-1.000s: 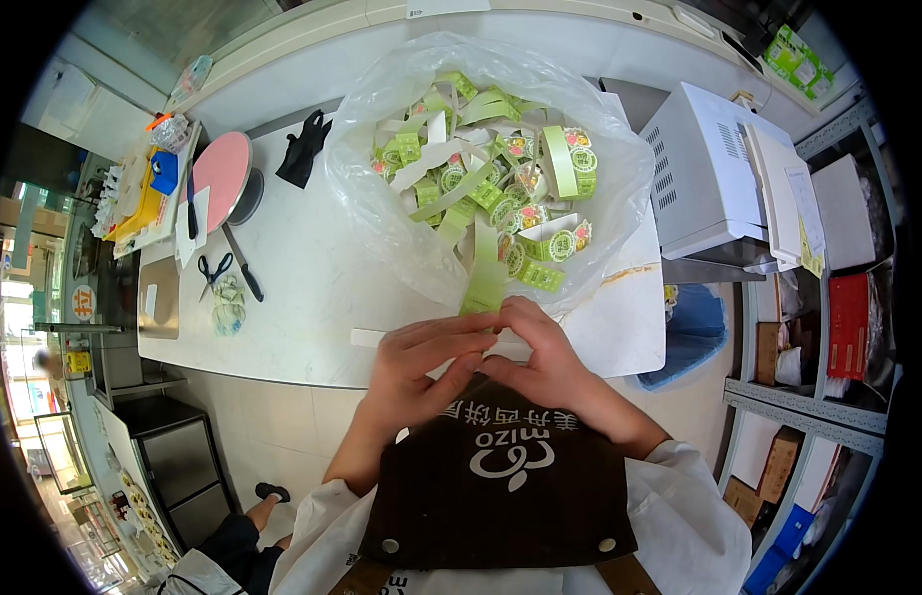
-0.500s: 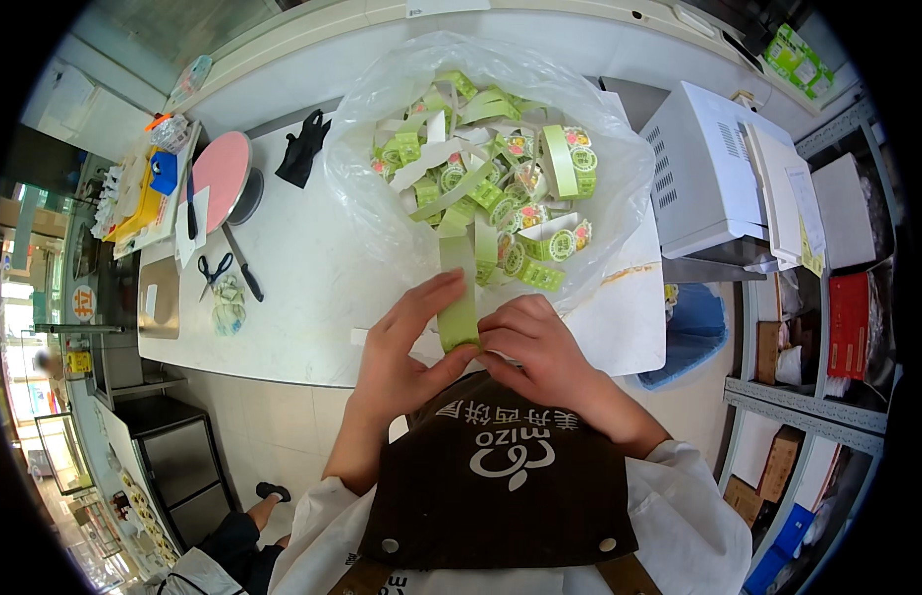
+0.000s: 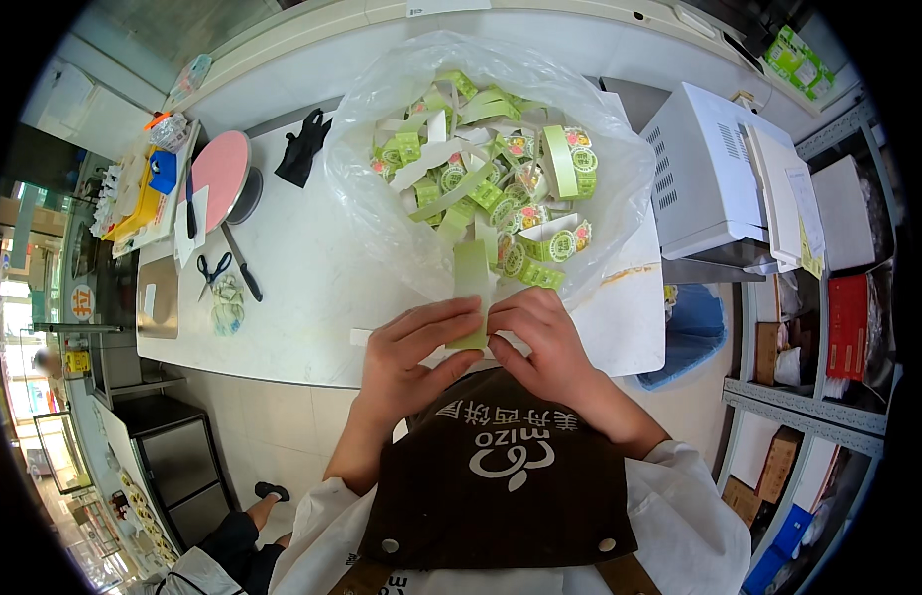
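Close to the table's front edge, both my hands hold a light green paper strip (image 3: 471, 266) whose upper part points away from me. My left hand (image 3: 411, 342) has its fingers across the strip's left side, with the thumb near the lower end. Fingers of my right hand (image 3: 542, 342) pinch at the strip's right edge; part of the strip is hidden there. Just beyond lies a large clear plastic bag (image 3: 367, 188), spread open. Heaped in it are several green and white printed paper strips (image 3: 461, 193), some bent into bands.
To the left on the white table (image 3: 312, 278) are a pink cake turntable (image 3: 223, 174), a knife (image 3: 245, 268), scissors (image 3: 214, 268) and a black glove (image 3: 303, 149). A white boxy appliance (image 3: 714, 164) stands at right, near a blue bin (image 3: 694, 332). Another person's leg shows lower left.
The green strip has shifted slightly right and turned a little. My left hand has moved right with it, its fingers lying more across the strip; my right hand has moved slightly.
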The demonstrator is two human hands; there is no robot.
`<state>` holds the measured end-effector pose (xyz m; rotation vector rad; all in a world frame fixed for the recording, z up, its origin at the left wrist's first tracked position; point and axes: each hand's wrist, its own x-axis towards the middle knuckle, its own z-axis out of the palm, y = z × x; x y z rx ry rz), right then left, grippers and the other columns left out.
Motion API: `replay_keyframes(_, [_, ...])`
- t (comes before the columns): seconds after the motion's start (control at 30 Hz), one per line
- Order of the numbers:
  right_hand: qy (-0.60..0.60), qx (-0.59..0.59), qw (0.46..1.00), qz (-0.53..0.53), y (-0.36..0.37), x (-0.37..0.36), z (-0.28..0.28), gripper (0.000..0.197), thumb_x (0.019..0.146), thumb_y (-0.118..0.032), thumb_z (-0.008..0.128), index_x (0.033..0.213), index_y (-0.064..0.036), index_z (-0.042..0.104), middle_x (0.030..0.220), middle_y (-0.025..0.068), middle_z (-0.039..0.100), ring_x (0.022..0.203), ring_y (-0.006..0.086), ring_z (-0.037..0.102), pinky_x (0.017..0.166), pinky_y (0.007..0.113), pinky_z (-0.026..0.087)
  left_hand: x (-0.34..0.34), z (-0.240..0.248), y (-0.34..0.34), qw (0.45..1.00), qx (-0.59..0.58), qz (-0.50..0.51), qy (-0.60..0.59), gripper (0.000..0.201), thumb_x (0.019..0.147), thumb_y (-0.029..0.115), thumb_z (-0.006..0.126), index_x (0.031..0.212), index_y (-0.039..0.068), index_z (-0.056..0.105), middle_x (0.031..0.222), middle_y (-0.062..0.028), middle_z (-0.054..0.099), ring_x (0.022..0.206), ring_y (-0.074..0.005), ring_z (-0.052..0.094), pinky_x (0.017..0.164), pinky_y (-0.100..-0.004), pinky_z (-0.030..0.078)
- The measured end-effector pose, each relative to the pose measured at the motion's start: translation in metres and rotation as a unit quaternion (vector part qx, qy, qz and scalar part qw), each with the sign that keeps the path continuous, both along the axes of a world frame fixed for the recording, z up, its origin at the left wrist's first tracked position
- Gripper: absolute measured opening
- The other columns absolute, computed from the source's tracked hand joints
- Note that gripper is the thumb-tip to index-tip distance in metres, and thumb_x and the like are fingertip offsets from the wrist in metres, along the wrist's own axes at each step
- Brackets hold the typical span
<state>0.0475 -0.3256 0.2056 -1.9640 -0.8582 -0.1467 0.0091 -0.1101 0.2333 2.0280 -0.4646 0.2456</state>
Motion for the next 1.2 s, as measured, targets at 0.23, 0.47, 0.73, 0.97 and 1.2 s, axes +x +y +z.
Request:
replay_keyframes(0.23, [0.257, 0.204, 0.943, 0.055, -0.011, -0.006, -0.011, 0.018, 0.096, -0.009, 0.067, 0.111, -0.0056, 0.060, 0.103, 0.0102, 0.066, 0.101, 0.0258, 0.062, 0.092, 0.038, 0.047, 0.002, -0.003, 0.010, 0.993, -0.079, 0.090, -0.008, 0.047, 0.091, 0.020, 0.069, 0.133, 0.000, 0.063, 0.133, -0.0218, 0.062, 0.091, -0.0240, 0.070, 0.076, -0.0313, 0.054])
replay_keyframes(0.47, [0.442, 0.459, 0.759, 0.130, -0.019, 0.005, 0.000, 0.021, 0.105, -0.030, 0.055, 0.106, -0.0085, 0.053, 0.084, 0.0106, 0.063, 0.081, 0.0233, 0.058, 0.083, 0.038, 0.044, 0.009, 0.002, 0.015, 0.995, -0.043, 0.074, 0.049, 0.042, 0.098, 0.028, 0.067, 0.127, -0.002, 0.066, 0.122, -0.0147, 0.067, 0.086, -0.0219, 0.064, 0.076, -0.0322, 0.049])
replay_keyframes(0.73, [0.442, 0.459, 0.761, 0.120, -0.030, 0.013, -0.003, 0.029, 0.103, -0.038, 0.056, 0.102, -0.0088, 0.054, 0.081, 0.0098, 0.061, 0.084, 0.0222, 0.054, 0.083, 0.037, 0.041, 0.006, -0.024, 0.020, 0.876, -0.224, -0.142, 0.402, 0.043, 0.102, 0.035, 0.065, 0.122, -0.003, 0.068, 0.103, -0.0053, 0.070, 0.088, -0.0123, 0.061, 0.078, -0.0281, 0.050])
replay_keyframes(0.97, [0.389, 0.336, 0.851, -0.111, -0.034, 0.028, -0.021, 0.040, 0.109, -0.040, 0.045, 0.120, -0.0045, 0.059, 0.111, 0.0090, 0.067, 0.099, 0.0177, 0.059, 0.091, 0.034, 0.043, 0.029, -0.046, 0.009, 0.849, -0.339, -0.029, 0.404, 0.058, 0.103, 0.046, 0.060, 0.135, -0.002, 0.059, 0.115, -0.0074, 0.070, 0.092, -0.0147, 0.067, 0.082, -0.0284, 0.051])
replay_keyframes(1.2, [0.399, 0.196, 0.894, -0.051, -0.047, 0.019, -0.066, 0.026, 0.107, -0.025, 0.056, 0.120, -0.0048, 0.064, 0.110, 0.0049, 0.068, 0.100, 0.0144, 0.059, 0.093, 0.031, 0.046, 0.073, -0.023, -0.021, 0.890, -0.320, -0.012, 0.325, 0.068, 0.109, 0.051, 0.043, 0.154, 0.000, 0.041, 0.141, -0.0154, 0.063, 0.107, -0.0185, 0.067, 0.092, -0.0303, 0.050])
